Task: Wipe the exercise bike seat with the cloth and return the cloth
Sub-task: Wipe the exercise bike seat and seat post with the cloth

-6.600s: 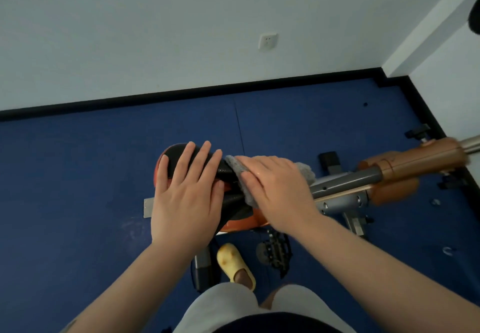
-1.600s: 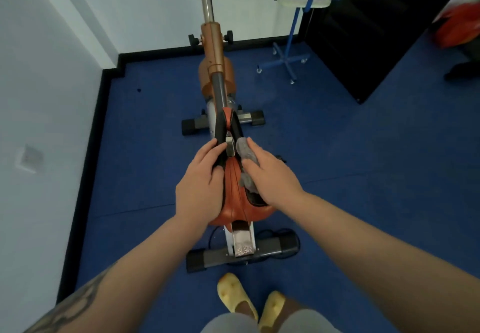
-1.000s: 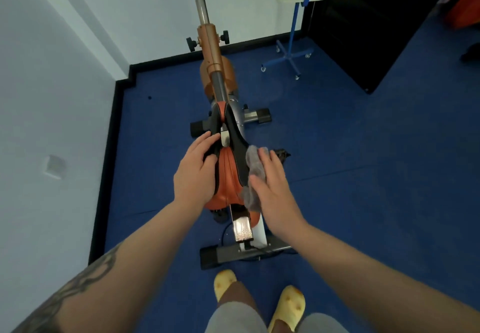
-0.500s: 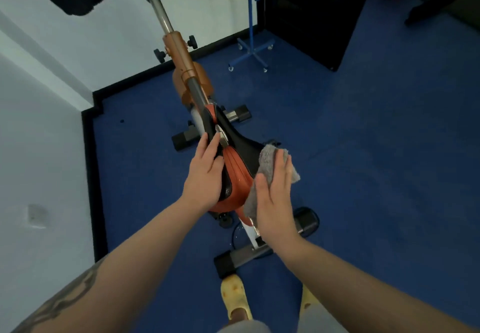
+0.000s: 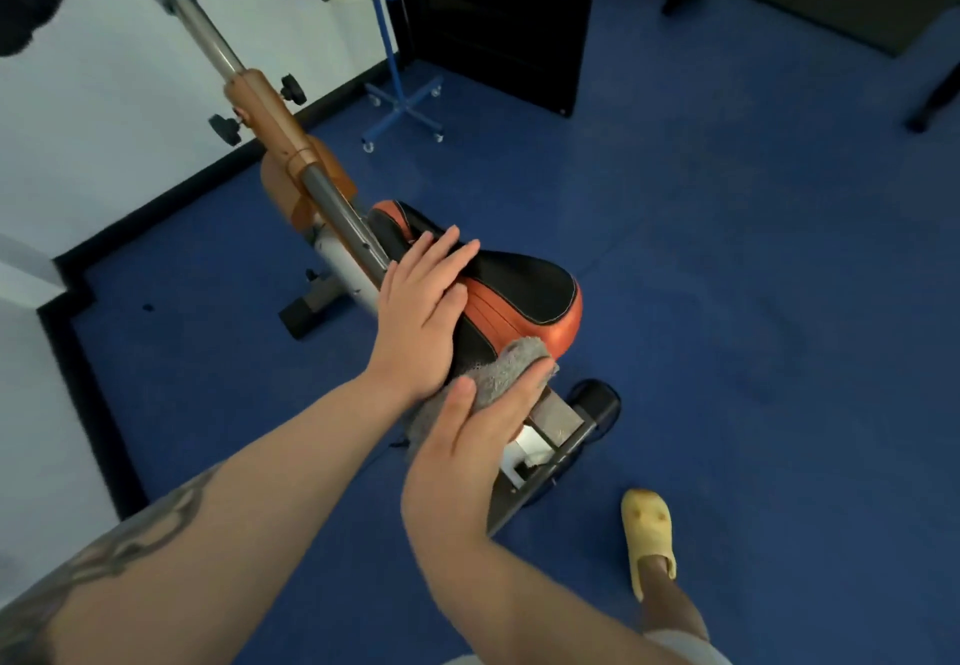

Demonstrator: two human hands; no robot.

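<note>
The right hand [image 5: 467,449], fingers flat and together, presses the grey cloth [image 5: 491,378] against the rear edge of the bike seat [image 5: 524,295]. Most of the cloth is hidden beneath the palm. The left hand [image 5: 421,313] lies spread open on the seat's near side, holding nothing.

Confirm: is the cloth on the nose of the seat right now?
No, the cloth is pressed by the right hand against the wide rear edge of the seat.
</note>
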